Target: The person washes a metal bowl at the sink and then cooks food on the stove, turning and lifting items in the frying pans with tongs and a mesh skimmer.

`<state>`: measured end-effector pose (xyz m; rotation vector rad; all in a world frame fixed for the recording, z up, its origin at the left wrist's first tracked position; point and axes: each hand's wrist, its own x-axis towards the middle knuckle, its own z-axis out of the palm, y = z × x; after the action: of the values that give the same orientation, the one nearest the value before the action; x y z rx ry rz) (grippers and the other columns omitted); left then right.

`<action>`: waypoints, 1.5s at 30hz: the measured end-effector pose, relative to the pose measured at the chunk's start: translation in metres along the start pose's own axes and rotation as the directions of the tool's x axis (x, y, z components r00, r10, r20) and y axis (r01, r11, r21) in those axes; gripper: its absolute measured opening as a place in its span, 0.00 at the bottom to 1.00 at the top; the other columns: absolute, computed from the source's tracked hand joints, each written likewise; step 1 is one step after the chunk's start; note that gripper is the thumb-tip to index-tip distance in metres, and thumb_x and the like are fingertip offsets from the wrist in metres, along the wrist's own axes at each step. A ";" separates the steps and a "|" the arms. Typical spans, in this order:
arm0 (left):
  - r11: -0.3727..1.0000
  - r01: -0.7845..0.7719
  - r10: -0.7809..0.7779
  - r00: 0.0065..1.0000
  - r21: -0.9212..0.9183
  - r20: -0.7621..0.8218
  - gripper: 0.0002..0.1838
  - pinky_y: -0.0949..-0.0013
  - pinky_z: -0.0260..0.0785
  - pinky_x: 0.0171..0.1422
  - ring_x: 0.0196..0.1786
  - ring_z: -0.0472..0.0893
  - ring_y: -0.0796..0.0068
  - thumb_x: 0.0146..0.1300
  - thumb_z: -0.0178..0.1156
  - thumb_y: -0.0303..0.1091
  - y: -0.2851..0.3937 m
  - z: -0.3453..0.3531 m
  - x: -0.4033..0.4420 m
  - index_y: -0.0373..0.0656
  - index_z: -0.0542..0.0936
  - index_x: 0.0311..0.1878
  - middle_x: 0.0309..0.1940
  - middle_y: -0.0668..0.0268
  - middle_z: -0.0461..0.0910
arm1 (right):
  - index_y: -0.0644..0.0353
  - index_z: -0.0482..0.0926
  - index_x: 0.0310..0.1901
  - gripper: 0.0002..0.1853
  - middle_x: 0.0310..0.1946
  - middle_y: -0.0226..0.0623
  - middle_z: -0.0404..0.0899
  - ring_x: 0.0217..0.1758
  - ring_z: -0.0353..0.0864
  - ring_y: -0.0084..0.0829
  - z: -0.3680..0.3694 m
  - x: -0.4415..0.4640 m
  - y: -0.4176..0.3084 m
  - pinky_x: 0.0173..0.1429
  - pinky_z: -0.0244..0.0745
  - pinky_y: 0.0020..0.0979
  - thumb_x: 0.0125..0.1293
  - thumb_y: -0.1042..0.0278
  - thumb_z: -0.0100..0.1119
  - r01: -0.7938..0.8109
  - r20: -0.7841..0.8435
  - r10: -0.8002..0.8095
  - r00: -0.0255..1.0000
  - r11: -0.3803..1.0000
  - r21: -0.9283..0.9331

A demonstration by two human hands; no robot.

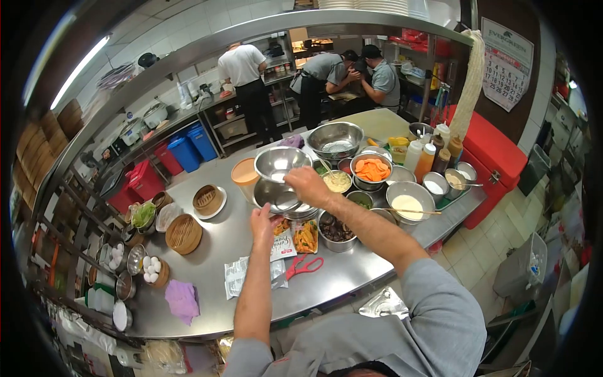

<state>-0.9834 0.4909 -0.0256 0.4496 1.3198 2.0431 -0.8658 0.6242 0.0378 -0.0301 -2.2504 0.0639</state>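
My left hand (pixel 262 222) grips the near-left edge of a shiny metal bowl (pixel 276 197), its fingers partly hidden. Just beyond it is a second metal bowl (pixel 276 161), overlapping the first. My right hand (pixel 309 186) is closed at the near rim of this second bowl; its fingertips are hidden, but it appears to hold the rim. Below the hands lie printed food packets (pixel 305 237) and a silver-white pouch (pixel 237 276). Red-handled scissors (pixel 304 267) rest across the packaging. A bowl of dark pieces (pixel 336 227) stands beneath my right forearm.
A larger steel bowl (pixel 335 139), sliced carrots (pixel 371 169) and sauce bottles (pixel 424 159) crowd the right side. A bowl of cream liquid (pixel 408 206) has a spoon. Bamboo steamers (pixel 184 235), eggs (pixel 151 269) and a purple cloth (pixel 182 301) are left. Several people (pixel 244 69) stand behind.
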 end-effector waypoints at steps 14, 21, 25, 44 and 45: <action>0.970 0.036 0.010 0.982 0.239 -0.190 0.19 0.70 0.67 0.40 0.41 0.75 0.73 0.60 0.56 0.43 -0.019 -0.181 -0.130 0.42 0.70 0.51 0.42 0.67 0.73 | 0.61 0.76 0.44 0.15 0.37 0.42 0.77 0.42 0.76 0.41 -0.032 -0.086 -0.066 0.47 0.68 0.39 0.60 0.62 0.54 -0.406 0.337 0.296 0.894 0.853 0.328; 0.984 0.085 -0.004 0.889 0.157 -0.458 0.12 0.79 0.60 0.23 0.24 0.72 0.80 0.61 0.55 0.40 -0.006 -0.260 -0.214 0.43 0.72 0.41 0.29 0.68 0.73 | 0.64 0.75 0.40 0.10 0.28 0.44 0.77 0.32 0.77 0.39 -0.055 -0.172 -0.133 0.36 0.70 0.34 0.62 0.66 0.54 -0.625 0.279 0.560 0.780 0.667 0.407; 0.974 0.108 -0.020 0.918 0.200 -0.397 0.08 0.83 0.51 0.15 0.14 0.64 0.86 0.62 0.55 0.37 -0.011 -0.239 -0.207 0.45 0.71 0.32 0.17 0.73 0.68 | 0.64 0.74 0.35 0.11 0.23 0.45 0.76 0.27 0.76 0.40 -0.061 -0.211 -0.165 0.33 0.70 0.34 0.63 0.64 0.53 -0.820 0.226 0.805 0.548 0.466 0.332; 0.952 0.126 -0.189 0.958 0.279 0.214 0.18 0.80 0.45 0.14 0.13 0.56 0.87 0.63 0.54 0.39 -0.141 0.064 -0.312 0.50 0.63 0.19 0.11 0.76 0.58 | 0.51 0.61 0.21 0.15 0.12 0.21 0.58 0.11 0.55 0.14 -0.303 -0.535 -0.193 0.12 0.49 0.22 0.59 0.66 0.57 -0.740 -0.201 0.949 -0.244 -0.049 0.670; 0.960 0.132 -0.192 0.951 0.245 0.240 0.17 0.80 0.47 0.14 0.13 0.57 0.87 0.63 0.54 0.38 -0.147 0.087 -0.329 0.50 0.63 0.19 0.11 0.75 0.59 | 0.52 0.62 0.24 0.13 0.14 0.22 0.60 0.12 0.56 0.15 -0.319 -0.557 -0.197 0.14 0.52 0.22 0.59 0.66 0.57 -0.689 -0.178 0.944 -0.280 -0.068 0.721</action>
<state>-0.6431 0.3651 -0.0996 0.6654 1.3807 1.6406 -0.2673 0.4142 -0.1826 -1.3713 -0.8169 1.1106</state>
